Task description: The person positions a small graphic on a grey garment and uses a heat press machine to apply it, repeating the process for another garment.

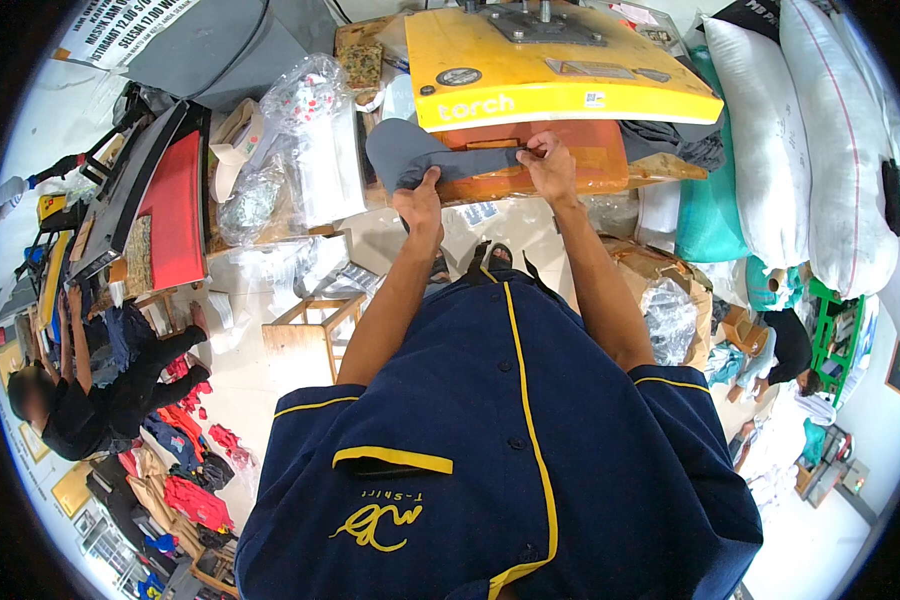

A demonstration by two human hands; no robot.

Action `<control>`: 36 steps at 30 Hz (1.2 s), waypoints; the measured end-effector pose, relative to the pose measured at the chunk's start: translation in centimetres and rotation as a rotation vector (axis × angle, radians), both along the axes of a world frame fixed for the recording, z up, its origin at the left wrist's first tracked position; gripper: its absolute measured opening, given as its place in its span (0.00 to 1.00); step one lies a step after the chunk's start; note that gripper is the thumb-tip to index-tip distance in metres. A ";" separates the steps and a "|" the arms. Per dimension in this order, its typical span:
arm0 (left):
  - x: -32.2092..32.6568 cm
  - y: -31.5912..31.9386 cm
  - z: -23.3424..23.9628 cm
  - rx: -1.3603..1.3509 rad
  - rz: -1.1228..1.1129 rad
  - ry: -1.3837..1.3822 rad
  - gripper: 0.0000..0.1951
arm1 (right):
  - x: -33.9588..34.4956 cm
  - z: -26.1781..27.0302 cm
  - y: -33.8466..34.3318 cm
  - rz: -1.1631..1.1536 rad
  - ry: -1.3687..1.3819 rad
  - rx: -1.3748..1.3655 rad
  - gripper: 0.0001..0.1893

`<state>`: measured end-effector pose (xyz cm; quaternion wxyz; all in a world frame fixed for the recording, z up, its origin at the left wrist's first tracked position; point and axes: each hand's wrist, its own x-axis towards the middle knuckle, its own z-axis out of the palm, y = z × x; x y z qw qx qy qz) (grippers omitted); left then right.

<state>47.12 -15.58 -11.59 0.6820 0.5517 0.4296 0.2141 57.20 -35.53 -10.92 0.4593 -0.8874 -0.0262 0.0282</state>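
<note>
A dark grey sun visor (401, 146) is stretched sideways in front of a heat press. My left hand (420, 208) grips it near where the brim joins the band, thumb on top. At the far end of the band (480, 162), my right hand (550, 166) pinches the strap between thumb and fingers. Both hands are over the front edge of the press's orange lower platen (596, 154). Above them hangs the yellow upper plate (555, 71) of the Torch press, with a gap between the two.
Left of the press lie a beige visor (234, 142) and clear plastic bags (251, 199). Dark grey fabric (671, 142) sits at its right, beside large white sacks (757, 142). A wooden stool (307, 330) stands at left. Another person (82, 405) works at a red-bedded press (176, 210).
</note>
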 end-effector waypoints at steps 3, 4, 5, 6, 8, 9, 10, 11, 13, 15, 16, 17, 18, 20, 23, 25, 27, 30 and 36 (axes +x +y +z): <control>0.0 -0.2 -0.1 0.021 -0.006 -0.015 0.25 | -0.4 0.5 0.0 0.001 -0.034 -0.016 0.12; 0.0 -0.3 -0.6 0.052 -0.005 0.000 0.25 | -0.5 0.5 0.0 -0.002 -0.046 -0.023 0.11; 0.1 -0.2 -1.1 0.064 -0.007 0.029 0.25 | -0.6 0.5 0.0 -0.002 -0.051 -0.019 0.10; 0.1 -0.2 -1.9 0.074 -0.012 0.059 0.26 | -0.7 0.4 0.1 -0.005 -0.056 -0.016 0.10; 0.2 0.3 -3.4 0.061 -0.022 0.147 0.27 | -0.9 0.5 0.5 0.003 -0.098 -0.038 0.09; 0.1 0.1 -2.9 0.019 -0.038 0.086 0.28 | -1.2 0.4 0.5 0.006 -0.135 -0.067 0.09; -0.1 -0.1 -2.4 -0.023 -0.054 0.026 0.28 | -1.3 0.5 0.5 0.009 -0.172 -0.096 0.08; -0.5 -0.2 -1.8 -0.065 -0.068 -0.035 0.29 | -1.3 0.5 0.5 0.011 -0.166 -0.102 0.08; -1.4 -0.3 -1.0 -0.173 -0.112 0.071 0.27 | -1.2 0.3 0.5 0.016 -0.155 -0.110 0.08; -2.5 0.1 -0.9 -0.182 -0.197 0.161 0.26 | -1.3 0.5 0.5 0.027 -0.147 -0.089 0.08; -3.2 0.5 -1.6 -0.140 -0.260 0.200 0.26 | -1.3 0.6 0.6 0.034 -0.142 -0.080 0.08; -3.9 0.7 -2.3 -0.098 -0.323 0.239 0.26 | -1.3 0.6 0.7 0.046 -0.163 -0.083 0.08; -4.0 0.3 -0.8 0.167 -0.485 0.207 0.27 | -1.3 0.4 0.5 0.044 -0.183 -0.092 0.08; -3.7 -0.5 4.6 0.709 -0.784 0.130 0.29 | -1.4 0.3 0.3 0.041 -0.194 -0.096 0.09; -1.2 -1.5 5.3 1.391 -0.931 -0.106 0.28 | -1.4 0.8 0.6 0.050 -0.200 -0.074 0.08; -0.9 -1.4 3.3 1.413 -1.056 -0.018 0.28 | -1.4 0.9 0.5 0.058 -0.233 -0.049 0.08; -1.0 -0.2 2.1 1.497 -1.112 0.008 0.28 | -1.5 1.0 0.3 0.055 -0.209 -0.067 0.07; -1.8 0.7 1.6 1.451 -1.120 -0.013 0.30 | -1.5 0.9 0.3 0.046 -0.180 -0.034 0.07; -2.1 0.2 1.4 1.408 -1.069 -0.011 0.31 | -1.9 0.9 0.3 0.052 -0.208 0.017 0.07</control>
